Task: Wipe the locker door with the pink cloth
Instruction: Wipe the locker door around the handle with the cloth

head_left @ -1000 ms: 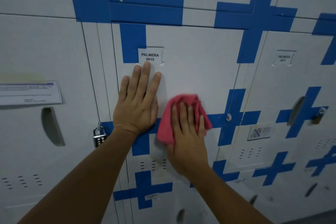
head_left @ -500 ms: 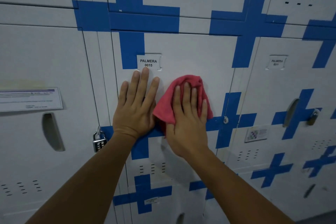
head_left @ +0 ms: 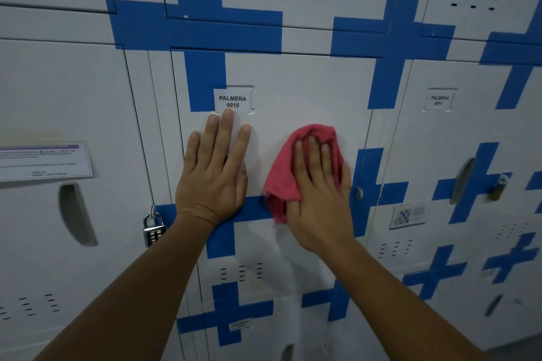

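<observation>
The white locker door (head_left: 296, 88) marked with blue crosses fills the middle of the view; its label (head_left: 233, 101) reads PALMERA 0015. My left hand (head_left: 215, 173) lies flat on the door just below the label, fingers spread, holding nothing. My right hand (head_left: 319, 199) presses the crumpled pink cloth (head_left: 289, 173) against the door to the right of my left hand. The cloth sticks out above and to the left of my fingers.
A combination padlock (head_left: 153, 232) hangs at the door's left edge. The left neighbour door carries a paper notice (head_left: 44, 160) and a recessed handle (head_left: 76, 214). The right neighbour door has a brass padlock (head_left: 497, 187) and a small sticker (head_left: 408, 214).
My right hand has slid the pink cloth up the door and then to the right, away from my left hand. The left hand has stayed flat below the label.
</observation>
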`<state>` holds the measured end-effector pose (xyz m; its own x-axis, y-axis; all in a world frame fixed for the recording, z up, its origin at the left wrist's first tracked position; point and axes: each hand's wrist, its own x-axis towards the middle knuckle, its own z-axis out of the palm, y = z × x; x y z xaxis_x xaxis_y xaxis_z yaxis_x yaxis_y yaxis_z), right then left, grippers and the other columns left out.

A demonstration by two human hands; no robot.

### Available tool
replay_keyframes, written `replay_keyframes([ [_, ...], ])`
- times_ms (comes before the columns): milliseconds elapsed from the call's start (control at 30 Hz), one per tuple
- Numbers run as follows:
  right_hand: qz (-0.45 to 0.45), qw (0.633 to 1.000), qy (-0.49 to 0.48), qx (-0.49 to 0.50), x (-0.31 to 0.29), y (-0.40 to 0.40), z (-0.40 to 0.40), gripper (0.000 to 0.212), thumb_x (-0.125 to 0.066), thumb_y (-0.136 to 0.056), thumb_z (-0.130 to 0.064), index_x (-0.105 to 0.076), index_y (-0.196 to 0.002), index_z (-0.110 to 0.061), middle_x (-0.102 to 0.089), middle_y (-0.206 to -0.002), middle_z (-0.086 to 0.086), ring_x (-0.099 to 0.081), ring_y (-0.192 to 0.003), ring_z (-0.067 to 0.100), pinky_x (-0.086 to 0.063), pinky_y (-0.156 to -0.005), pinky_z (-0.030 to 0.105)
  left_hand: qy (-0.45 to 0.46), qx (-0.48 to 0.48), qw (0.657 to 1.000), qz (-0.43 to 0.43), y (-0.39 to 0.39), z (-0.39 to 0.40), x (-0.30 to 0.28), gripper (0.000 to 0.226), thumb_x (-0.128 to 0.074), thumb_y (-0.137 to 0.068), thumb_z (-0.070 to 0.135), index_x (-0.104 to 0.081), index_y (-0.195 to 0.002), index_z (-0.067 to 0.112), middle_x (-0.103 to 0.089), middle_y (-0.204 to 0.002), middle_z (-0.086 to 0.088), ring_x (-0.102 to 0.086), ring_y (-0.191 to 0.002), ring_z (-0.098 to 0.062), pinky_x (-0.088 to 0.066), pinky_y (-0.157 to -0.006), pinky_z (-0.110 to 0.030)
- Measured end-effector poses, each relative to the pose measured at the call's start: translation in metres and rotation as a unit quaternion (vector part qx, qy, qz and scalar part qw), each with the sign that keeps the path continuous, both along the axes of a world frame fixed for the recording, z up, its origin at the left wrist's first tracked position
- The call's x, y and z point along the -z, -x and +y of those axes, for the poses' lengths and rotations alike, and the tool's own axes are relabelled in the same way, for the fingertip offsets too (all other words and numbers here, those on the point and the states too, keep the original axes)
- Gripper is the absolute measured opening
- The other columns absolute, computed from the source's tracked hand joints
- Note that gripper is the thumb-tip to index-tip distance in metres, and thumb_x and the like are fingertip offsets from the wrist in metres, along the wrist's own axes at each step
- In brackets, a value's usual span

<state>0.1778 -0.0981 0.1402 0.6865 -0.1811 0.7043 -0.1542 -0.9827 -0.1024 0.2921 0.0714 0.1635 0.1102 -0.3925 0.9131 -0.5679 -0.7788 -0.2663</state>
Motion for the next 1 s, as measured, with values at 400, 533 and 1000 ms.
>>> replay_keyframes([
  [400, 0.105, 0.990, -0.090, 0.031, 0.109, 0.029, -0.008, 0.074, -0.006, -0.100, -0.057, -0.010, -0.159, -0.013, -0.013, -0.164, 0.011, -0.019, -0.150, 0.037, -0.015, -0.115, 0.054, -0.003, -0.014, 1.000, 0.001, 0.000, 0.000, 0.000, 0.069, -0.038, -0.099, 0.029, -0.012, -0.160, 0.012, -0.008, -0.166, -0.018, -0.001, -0.154, -0.034, 0.000, -0.126, -0.048],
  [533, 0.064, 0.995, -0.075, 0.023, 0.086, 0.020, -0.014, 0.073, -0.002, -0.098, -0.057, 0.007, -0.159, -0.017, 0.004, -0.166, 0.010, 0.001, -0.154, 0.031, -0.007, -0.120, 0.056, -0.005, -0.020, 1.000, 0.006, 0.000, 0.000, 0.000, 0.069, -0.038, -0.099, 0.030, -0.012, -0.160, 0.012, -0.005, -0.166, -0.017, 0.002, -0.154, -0.032, 0.001, -0.126, -0.048],
  [1000, 0.116, 0.985, -0.124, -0.002, 0.113, 0.024, -0.012, 0.080, -0.006, -0.098, -0.065, 0.009, -0.158, -0.015, 0.013, -0.165, 0.006, -0.005, -0.153, 0.035, -0.028, -0.115, 0.062, 0.000, -0.023, 1.000, 0.003, 0.000, -0.001, 0.000, 0.070, -0.038, -0.099, 0.030, -0.011, -0.160, 0.012, -0.007, -0.166, -0.017, 0.003, -0.154, -0.032, 0.001, -0.126, -0.048],
])
